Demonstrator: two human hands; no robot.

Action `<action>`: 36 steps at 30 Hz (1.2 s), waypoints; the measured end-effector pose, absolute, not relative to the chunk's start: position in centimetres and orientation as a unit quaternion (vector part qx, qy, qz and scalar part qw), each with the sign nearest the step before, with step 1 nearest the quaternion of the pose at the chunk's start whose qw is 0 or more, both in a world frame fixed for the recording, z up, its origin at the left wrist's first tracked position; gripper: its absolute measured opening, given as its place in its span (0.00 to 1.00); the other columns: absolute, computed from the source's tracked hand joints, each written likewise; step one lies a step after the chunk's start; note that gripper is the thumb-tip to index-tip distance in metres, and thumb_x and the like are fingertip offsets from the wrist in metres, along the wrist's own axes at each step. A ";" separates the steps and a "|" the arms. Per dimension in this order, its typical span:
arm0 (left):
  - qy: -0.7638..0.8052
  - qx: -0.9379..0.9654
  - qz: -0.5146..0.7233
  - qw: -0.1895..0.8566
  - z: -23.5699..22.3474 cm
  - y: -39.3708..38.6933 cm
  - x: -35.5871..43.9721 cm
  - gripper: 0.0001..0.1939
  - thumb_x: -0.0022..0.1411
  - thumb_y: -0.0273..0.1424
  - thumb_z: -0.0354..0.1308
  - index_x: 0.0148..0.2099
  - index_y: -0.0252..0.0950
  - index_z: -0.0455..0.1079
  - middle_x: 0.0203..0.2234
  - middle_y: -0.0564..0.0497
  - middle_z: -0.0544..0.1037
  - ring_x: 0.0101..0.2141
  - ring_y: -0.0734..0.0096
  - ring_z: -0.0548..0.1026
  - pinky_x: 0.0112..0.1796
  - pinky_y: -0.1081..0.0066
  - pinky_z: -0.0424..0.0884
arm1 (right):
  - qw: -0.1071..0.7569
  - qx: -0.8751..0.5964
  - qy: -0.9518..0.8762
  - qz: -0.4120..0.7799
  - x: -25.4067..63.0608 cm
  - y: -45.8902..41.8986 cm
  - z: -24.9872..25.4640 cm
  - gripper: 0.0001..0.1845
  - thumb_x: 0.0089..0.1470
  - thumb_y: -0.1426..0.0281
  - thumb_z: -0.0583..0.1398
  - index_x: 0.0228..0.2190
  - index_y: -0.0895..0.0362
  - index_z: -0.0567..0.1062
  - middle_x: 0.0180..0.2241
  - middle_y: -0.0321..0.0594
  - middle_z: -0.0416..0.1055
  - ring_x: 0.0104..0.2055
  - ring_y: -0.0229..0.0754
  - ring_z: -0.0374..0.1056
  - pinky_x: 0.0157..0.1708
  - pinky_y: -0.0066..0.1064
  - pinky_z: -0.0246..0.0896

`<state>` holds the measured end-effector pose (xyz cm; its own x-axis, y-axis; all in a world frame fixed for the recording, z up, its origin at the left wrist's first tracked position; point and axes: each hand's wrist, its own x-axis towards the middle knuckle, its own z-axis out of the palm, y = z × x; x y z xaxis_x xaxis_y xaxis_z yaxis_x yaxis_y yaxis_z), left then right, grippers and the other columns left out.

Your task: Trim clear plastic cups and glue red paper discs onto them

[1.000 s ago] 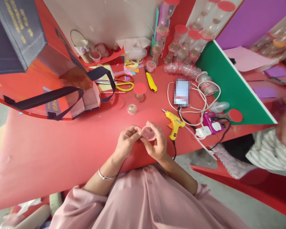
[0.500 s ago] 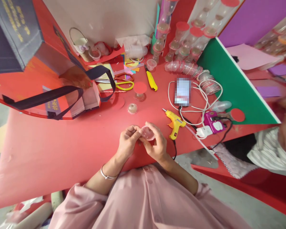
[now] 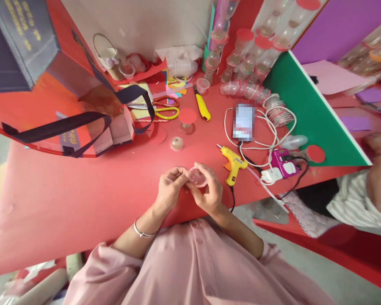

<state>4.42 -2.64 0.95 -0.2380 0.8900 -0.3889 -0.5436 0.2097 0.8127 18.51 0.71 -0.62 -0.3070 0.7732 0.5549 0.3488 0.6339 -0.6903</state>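
A small clear plastic cup is held over the near edge of the red table. My right hand is wrapped round it from the right. My left hand pinches at its left rim with thumb and fingertips. A yellow glue gun lies just right of my hands. Farther out stand another clear cup and a cup with a red paper disc on top.
Scissors, a yellow utility knife, a phone with white cable, a pink charger and stacks of clear cups lie beyond. A red bag with dark straps stands left. Another person's striped sleeve is at right.
My hands keep nearly the same place, with only slight finger shifts on the cup. The person at right has moved their arm a little.
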 end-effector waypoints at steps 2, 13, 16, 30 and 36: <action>0.501 0.172 0.606 0.594 1.1 -2.6 4.5 0.15 0.56 0.38 0.73 0.33 0.33 0.75 0.21 0.53 0.75 0.20 0.77 0.71 0.22 0.76 0.69 | 0.470 -0.365 -0.768 0.236 18.5 0.8 -0.7 0.32 0.62 0.67 0.67 0.64 0.53 0.66 0.56 0.51 0.77 0.57 0.53 0.76 0.56 0.48 0.77; 0.500 0.173 0.602 0.598 1.3 -2.5 4.4 0.15 0.54 0.38 0.74 0.33 0.33 0.76 0.22 0.52 0.76 0.20 0.76 0.72 0.23 0.76 0.69 | 0.482 -0.359 -0.772 0.205 18.4 0.6 -0.9 0.34 0.60 0.67 0.68 0.65 0.52 0.65 0.56 0.51 0.77 0.57 0.54 0.76 0.55 0.49 0.77; 0.503 0.160 0.602 0.599 1.6 -2.5 4.4 0.16 0.54 0.39 0.74 0.31 0.33 0.75 0.21 0.52 0.75 0.20 0.77 0.71 0.23 0.76 0.68 | 0.479 -0.357 -0.775 0.205 18.5 0.6 -0.9 0.33 0.61 0.67 0.67 0.64 0.51 0.66 0.56 0.51 0.77 0.57 0.54 0.76 0.55 0.50 0.78; 0.456 0.132 0.600 0.644 2.3 -2.0 4.5 0.18 0.50 0.40 0.76 0.32 0.32 0.75 0.20 0.52 0.76 0.17 0.74 0.73 0.19 0.75 0.69 | 0.455 -0.380 -0.752 0.289 19.0 0.8 -1.4 0.32 0.62 0.64 0.66 0.64 0.52 0.64 0.59 0.52 0.74 0.59 0.53 0.75 0.57 0.48 0.76; 0.460 0.110 0.603 0.643 2.0 -2.1 4.4 0.19 0.49 0.40 0.76 0.29 0.32 0.74 0.21 0.52 0.75 0.18 0.77 0.71 0.19 0.77 0.68 | 0.451 -0.355 -0.784 0.237 19.0 0.7 -1.2 0.32 0.63 0.66 0.65 0.64 0.51 0.63 0.56 0.52 0.76 0.57 0.53 0.75 0.54 0.51 0.78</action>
<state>4.44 -2.07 2.01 -0.1492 0.8762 -0.4583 -0.6738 0.2491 0.6956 19.00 0.71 -1.16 -0.3413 0.7707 0.5381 0.3439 0.6352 -0.6916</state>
